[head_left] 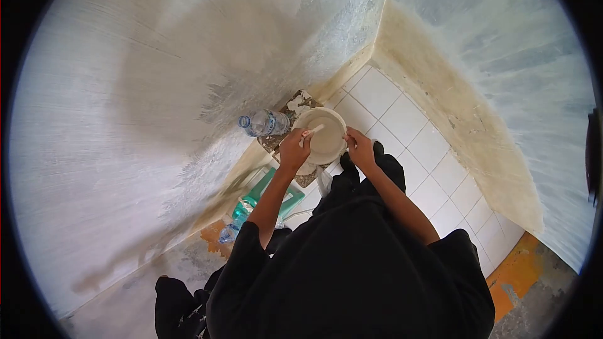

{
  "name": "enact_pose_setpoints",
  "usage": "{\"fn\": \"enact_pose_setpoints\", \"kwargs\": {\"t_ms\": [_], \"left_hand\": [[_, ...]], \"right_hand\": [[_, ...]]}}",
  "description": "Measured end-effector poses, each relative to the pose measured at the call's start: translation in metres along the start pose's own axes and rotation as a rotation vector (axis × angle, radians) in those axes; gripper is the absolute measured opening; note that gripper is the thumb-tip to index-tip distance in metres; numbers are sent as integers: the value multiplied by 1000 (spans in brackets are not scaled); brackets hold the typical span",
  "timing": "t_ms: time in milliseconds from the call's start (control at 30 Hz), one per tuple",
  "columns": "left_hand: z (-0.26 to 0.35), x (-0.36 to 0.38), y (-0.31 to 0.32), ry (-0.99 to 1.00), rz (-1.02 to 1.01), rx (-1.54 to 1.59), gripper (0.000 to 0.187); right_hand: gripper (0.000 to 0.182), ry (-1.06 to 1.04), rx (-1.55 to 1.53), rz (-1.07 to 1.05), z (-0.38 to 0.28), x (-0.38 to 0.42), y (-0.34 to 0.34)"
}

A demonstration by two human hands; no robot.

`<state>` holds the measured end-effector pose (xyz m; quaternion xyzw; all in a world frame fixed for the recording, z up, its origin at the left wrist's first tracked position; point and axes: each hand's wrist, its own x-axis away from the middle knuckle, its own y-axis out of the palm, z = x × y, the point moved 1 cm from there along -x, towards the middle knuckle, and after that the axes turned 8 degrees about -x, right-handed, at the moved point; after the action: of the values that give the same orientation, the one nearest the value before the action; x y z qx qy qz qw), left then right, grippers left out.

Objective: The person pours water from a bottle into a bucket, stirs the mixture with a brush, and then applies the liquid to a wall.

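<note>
A pale round bowl (341, 127) holds a beige, smooth-looking mix and rests on a paint-spattered stand (295, 102). My left hand (293, 150) is closed at the bowl's left side, pinching a short, light-coloured flat stick (316, 129) that points over the mix. On the opposite side, the fingers of my right hand (360, 148) are closed on the bowl's rim. Just left of the bowl stands a clear plastic bottle (267, 123) with a blue cap, leaning outward in this wide view.
Patchy grey-white walls (188, 56) meet in a corner beyond the stand. White floor tiles (411, 144) run along the right wall. Below the stand, a green plastic item (294, 199) and a crumpled blue plastic bottle (229, 233) lie near my left arm.
</note>
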<state>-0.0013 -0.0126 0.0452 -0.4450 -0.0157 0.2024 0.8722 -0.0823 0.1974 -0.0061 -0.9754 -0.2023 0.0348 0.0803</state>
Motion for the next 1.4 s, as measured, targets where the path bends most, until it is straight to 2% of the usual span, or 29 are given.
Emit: {"fn": "enact_pose_setpoints", "kwargs": {"t_ms": [133,333,433,533,633,733,833,933,1033,1133,1233,1333,1400], "left_hand": [[-4,-2,11,88,-20,-175,18],[2,-1,12,132,62,-201,17],[3,6,12,120,88,-205,18],[6,13,18,-34,52,-237,19],[9,15,20,-40,80,-220,19],[7,14,18,38,45,-211,19],[7,10,22,67,-75,-249,19],[1,7,32,217,-112,-213,19],[1,8,34,221,-179,-318,20],[3,4,33,160,-364,-708,20],[6,1,29,115,-420,-842,19],[0,4,29,231,-345,-831,19],[1,3,30,204,-384,-808,15]], "right_hand": [[27,-3,11,-7,-4,-1,0],[27,20,-21,11,-8,-1,-1],[27,-5,-9,9,1,-1,1],[27,39,-15,-3,-3,-1,0],[24,7,-39,11,-6,-3,1],[19,45,-13,-7,-3,-3,0],[16,84,-8,-11,-7,0,3],[16,66,-45,8,-7,0,2],[17,47,-44,22,-6,2,4],[16,57,12,34,0,2,5],[15,118,-20,67,5,5,10],[15,163,-27,71,12,7,12],[16,213,-35,65,19,7,14]]}}
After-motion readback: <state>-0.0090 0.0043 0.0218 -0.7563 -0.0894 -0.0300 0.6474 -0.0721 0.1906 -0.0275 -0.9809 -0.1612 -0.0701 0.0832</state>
